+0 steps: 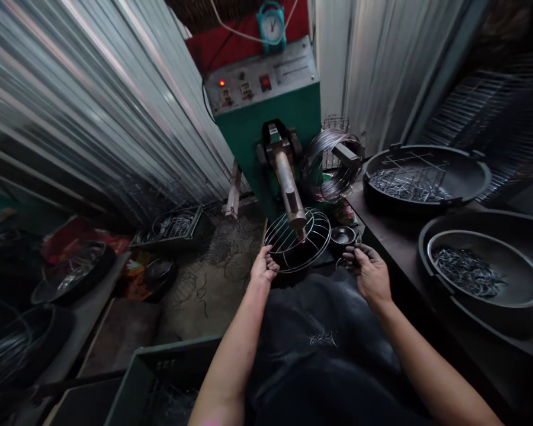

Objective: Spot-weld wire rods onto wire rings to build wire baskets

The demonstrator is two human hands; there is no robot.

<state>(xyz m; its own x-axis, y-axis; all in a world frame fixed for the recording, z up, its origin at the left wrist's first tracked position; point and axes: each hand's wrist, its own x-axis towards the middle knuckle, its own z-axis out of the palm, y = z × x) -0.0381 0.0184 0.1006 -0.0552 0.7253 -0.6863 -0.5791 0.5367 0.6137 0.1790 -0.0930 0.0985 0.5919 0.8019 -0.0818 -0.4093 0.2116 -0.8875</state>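
My left hand (265,264) is closed on the rim of a round wire basket (285,260), which is made of thin metal rings and cross wires. The basket sits tilted under the electrode arm (288,186) of a green spot-welding machine (270,112), whose tip reaches inside it. To the right of the basket, apart from it, my right hand (369,273) is pinched shut; what its fingers hold is too small and dark to make out. Below, several short wire pieces (323,338) lie on the dark apron (311,378) over my lap.
On the right bench stand a black pan (479,160) and another pan (430,228) with a bowl of short wires (466,272). A wire coil (331,163) hangs beside the machine. A small metal bowl (343,235) is near my right hand. At lower left stands a green crate (135,370).
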